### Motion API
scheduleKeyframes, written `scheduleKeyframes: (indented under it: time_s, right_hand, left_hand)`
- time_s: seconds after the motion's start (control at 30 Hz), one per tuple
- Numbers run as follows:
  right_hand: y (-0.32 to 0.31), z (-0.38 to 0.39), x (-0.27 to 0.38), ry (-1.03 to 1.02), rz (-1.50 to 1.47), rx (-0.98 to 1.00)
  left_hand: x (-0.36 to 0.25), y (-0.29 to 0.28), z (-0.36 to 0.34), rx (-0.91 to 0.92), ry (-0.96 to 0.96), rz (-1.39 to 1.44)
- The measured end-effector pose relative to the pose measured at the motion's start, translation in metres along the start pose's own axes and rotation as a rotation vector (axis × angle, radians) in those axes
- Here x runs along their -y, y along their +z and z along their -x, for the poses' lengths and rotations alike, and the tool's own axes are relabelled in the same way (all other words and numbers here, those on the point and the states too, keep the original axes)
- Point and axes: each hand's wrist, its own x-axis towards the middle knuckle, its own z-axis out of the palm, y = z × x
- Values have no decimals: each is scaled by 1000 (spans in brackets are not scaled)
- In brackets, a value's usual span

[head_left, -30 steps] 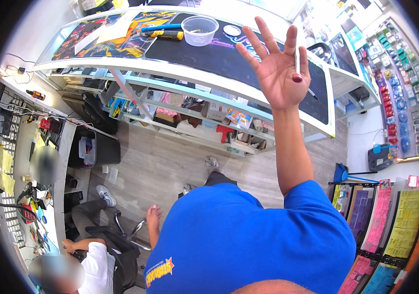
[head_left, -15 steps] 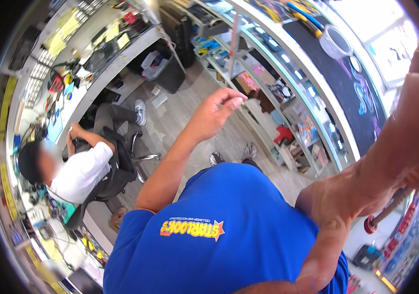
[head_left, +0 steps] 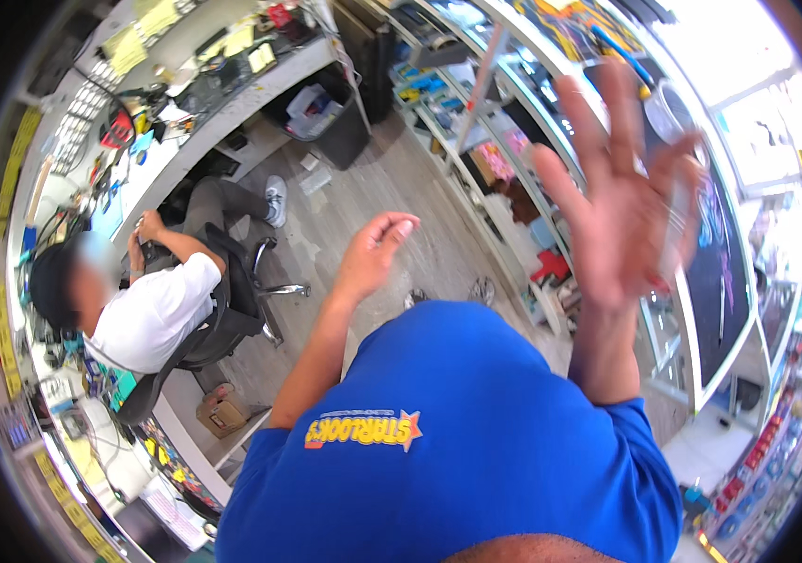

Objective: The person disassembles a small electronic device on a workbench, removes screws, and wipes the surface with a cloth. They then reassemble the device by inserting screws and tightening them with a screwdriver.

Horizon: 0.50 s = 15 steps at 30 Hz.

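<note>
My left hand [head_left: 371,258] hangs in the air ahead of my blue shirt [head_left: 457,413], over the wood-look floor. Its fingers curl in loosely with the thumb against them, and nothing shows in it. To the right, my right hand [head_left: 612,206] is raised close to view with its fingers spread. Motion smears it, and pale streaks and a small red spot beside its outer edge are too blurred to make out. Behind that hand, and partly hidden by it, stands a glass display counter [head_left: 701,371]. Neither hand visibly touches anything.
At left a person in a white shirt [head_left: 157,314] sits on a black swivel chair [head_left: 222,328] at a cluttered workbench [head_left: 222,108]. A black bin [head_left: 344,136] stands under the bench. A cardboard box [head_left: 222,413] lies behind the chair. Open shelves [head_left: 462,155] hold assorted goods.
My right hand has swung down and inward from the far right, its fingers spreading apart. My left hand has drawn back slightly to the left, its fingers closer to the thumb. The view has shifted.
</note>
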Motion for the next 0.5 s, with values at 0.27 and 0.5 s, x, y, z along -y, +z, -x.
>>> scheduleKeyframes:
  time_s: [0.27, 0.5]
  right_hand:
    - [-199, 125, -69, 252, 84, -690]
    - [-272, 219, -73, 741, 615, -1150]
  left_hand:
    - [52, 9, -36, 73, -89, 37]
    - [197, 106, -166, 229, 15, -450]
